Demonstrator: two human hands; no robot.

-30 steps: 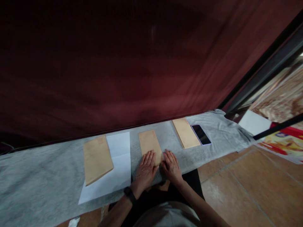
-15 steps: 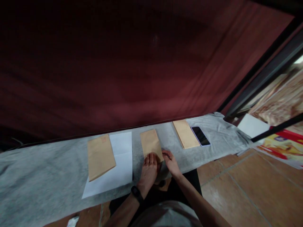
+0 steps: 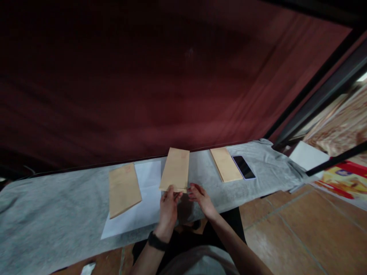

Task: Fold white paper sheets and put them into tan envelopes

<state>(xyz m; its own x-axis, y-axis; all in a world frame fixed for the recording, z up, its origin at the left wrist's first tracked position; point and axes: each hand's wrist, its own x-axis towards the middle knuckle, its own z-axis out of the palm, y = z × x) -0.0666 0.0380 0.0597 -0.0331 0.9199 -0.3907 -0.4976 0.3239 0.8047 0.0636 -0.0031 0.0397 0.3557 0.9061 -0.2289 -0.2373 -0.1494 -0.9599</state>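
In the middle of the head view a brown paper envelope (image 3: 176, 168) is raised off the grey cloth, tilted, its near edge pinched by my left hand (image 3: 168, 206). A dark band circles my left wrist. Close to the envelope's near right corner is my right hand (image 3: 200, 196), fingers apart and slightly curled; contact with the paper is hard to make out. Left of them, another brown envelope (image 3: 124, 189) lies across white paper (image 3: 147, 202). Over to the right rests a stack of brown envelopes (image 3: 226, 165).
A phone (image 3: 243, 167) with a pale purple edge lies beside the stack. Grey cloth (image 3: 57, 214) covers the narrow surface, with a dark red panel (image 3: 172, 95) rising behind it. On the right are a dark frame and a colourful box (image 3: 346, 179) above the tiled floor.
My left hand has gone from lying flat on the envelope to gripping its near edge. The envelope has lifted and turned, shifting slightly left. My right hand has moved a little left.
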